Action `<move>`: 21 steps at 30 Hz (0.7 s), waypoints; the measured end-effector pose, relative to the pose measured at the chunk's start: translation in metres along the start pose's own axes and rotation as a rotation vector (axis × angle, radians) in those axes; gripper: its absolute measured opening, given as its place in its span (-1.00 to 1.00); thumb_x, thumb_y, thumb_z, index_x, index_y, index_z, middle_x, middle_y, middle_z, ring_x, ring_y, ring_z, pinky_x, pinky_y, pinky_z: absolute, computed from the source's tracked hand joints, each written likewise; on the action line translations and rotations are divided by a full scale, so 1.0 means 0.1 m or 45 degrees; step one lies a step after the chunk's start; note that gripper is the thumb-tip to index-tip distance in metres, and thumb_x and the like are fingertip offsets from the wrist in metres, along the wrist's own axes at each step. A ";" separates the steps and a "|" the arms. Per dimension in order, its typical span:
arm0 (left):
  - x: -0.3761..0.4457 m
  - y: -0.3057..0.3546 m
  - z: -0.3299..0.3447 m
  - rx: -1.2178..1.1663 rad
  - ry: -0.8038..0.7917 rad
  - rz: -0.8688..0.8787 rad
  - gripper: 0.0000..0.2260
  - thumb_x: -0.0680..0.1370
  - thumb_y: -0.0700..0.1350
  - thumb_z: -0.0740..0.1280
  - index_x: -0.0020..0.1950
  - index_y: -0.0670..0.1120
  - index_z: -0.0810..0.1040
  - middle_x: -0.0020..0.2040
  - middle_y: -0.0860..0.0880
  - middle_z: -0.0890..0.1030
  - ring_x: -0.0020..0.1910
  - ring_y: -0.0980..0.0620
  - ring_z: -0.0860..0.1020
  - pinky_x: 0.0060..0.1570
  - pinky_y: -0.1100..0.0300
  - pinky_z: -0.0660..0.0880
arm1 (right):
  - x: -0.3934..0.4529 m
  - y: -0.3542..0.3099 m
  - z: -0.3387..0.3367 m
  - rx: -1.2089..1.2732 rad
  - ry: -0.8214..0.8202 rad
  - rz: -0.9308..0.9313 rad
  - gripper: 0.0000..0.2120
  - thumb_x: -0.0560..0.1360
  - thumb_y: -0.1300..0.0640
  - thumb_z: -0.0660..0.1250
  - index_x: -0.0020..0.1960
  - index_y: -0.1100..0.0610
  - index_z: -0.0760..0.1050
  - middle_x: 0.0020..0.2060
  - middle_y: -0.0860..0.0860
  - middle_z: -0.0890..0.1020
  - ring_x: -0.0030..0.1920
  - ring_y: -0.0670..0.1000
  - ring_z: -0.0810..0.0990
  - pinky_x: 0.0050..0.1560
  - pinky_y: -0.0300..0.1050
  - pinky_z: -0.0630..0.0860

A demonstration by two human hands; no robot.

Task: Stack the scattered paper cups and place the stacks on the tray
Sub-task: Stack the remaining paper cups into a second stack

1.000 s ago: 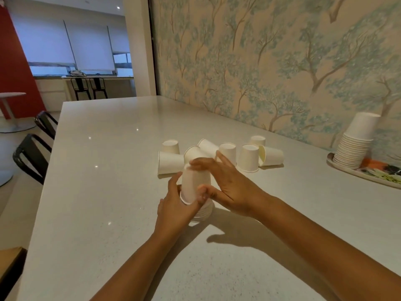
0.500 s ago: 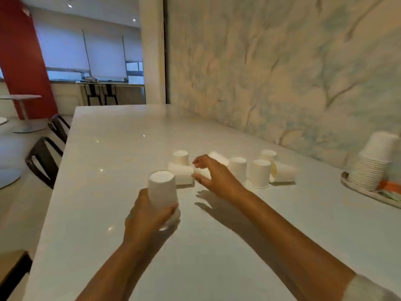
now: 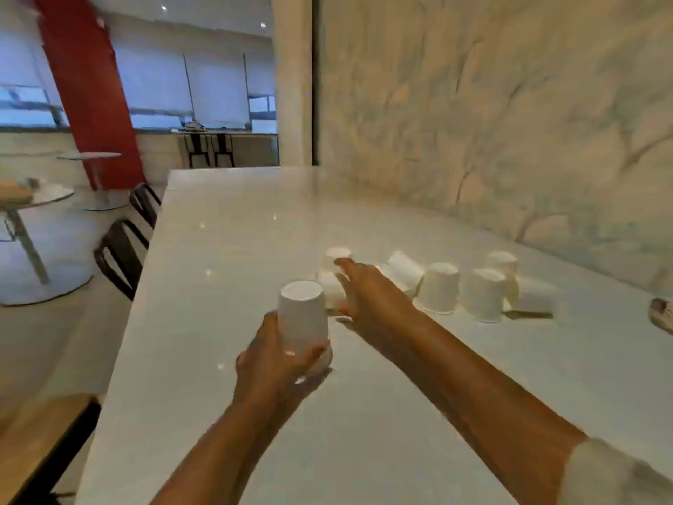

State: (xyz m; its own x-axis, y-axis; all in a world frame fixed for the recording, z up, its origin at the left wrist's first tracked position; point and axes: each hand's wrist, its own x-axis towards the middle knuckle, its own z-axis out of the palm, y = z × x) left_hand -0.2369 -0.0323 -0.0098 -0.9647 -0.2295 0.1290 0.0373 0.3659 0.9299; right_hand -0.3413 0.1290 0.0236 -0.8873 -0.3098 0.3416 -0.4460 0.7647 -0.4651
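My left hand (image 3: 276,369) grips a short stack of upside-down white paper cups (image 3: 302,315) just above the white table (image 3: 418,413). My right hand (image 3: 368,293) reaches past it to a cup lying on its side (image 3: 329,287). Its fingers stretch over that cup and the thumb is at the near side; blur hides whether it grips. Behind stands another upside-down cup (image 3: 338,254). To the right are more scattered cups: a tipped one (image 3: 404,267), upside-down ones (image 3: 439,289) (image 3: 486,298) (image 3: 502,262), and a tipped one (image 3: 535,297). The tray (image 3: 662,315) shows only its end at the right edge.
A wallpapered wall (image 3: 510,122) runs along the table's far right side. Black chairs (image 3: 120,256) stand at the table's left edge, with a round table (image 3: 32,198) beyond. A wooden surface (image 3: 32,439) is at the lower left.
My right hand let go of the stack and reached forward to the cup lying on its side. My left hand carried the stack left and lifted it. The view swung left, pushing the tray to the frame's edge.
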 end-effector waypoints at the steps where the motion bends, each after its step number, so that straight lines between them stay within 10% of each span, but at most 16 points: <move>1: 0.03 -0.03 0.00 -0.009 -0.016 0.012 -0.53 0.26 0.03 0.53 0.06 0.20 0.38 0.09 0.08 0.52 -0.01 -0.03 0.55 -0.16 0.10 0.59 | 0.02 0.00 0.02 -0.051 0.015 -0.002 -0.30 0.32 -0.07 0.48 0.37 -0.09 0.25 0.26 0.05 0.49 0.20 0.10 0.50 0.06 -0.20 0.48; 5: -0.02 0.02 -0.02 -0.043 -0.001 0.012 -0.49 0.27 0.08 0.51 0.08 0.19 0.30 0.00 0.16 0.50 -0.14 0.16 0.50 -0.35 0.41 0.49 | -0.03 -0.02 0.04 -0.134 0.020 -0.101 -0.25 0.30 0.00 0.49 0.38 -0.08 0.20 0.27 0.04 0.40 0.17 0.04 0.45 0.03 -0.41 0.35; 10: -0.07 0.05 -0.02 -0.109 -0.044 -0.042 -0.37 0.19 0.13 0.52 0.18 0.16 0.34 0.14 0.00 0.51 0.11 -0.13 0.51 0.04 -0.13 0.55 | -0.01 -0.08 -0.02 -0.055 -0.097 -0.049 -0.23 0.28 -0.02 0.51 0.36 -0.04 0.18 0.27 0.08 0.37 0.19 0.09 0.46 0.11 -0.13 0.41; 21: -0.01 0.10 -0.05 0.201 -0.025 0.039 -0.32 0.32 0.19 0.39 0.35 0.04 0.22 0.34 -0.01 0.42 0.28 -0.10 0.42 0.29 -0.11 0.37 | 0.04 -0.41 -0.74 0.389 0.483 -0.006 -0.65 0.38 -0.06 0.43 0.08 -0.04 0.39 0.09 0.00 0.54 -0.03 -0.03 0.50 -0.19 -0.33 0.43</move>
State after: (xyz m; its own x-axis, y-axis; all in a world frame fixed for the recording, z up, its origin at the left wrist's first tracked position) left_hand -0.2340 -0.0327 0.0006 -0.9687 -0.1989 0.1486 0.0272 0.5100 0.8597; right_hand -0.3186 0.1382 0.1041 -0.8052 -0.0412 0.5916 -0.5141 0.5455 -0.6618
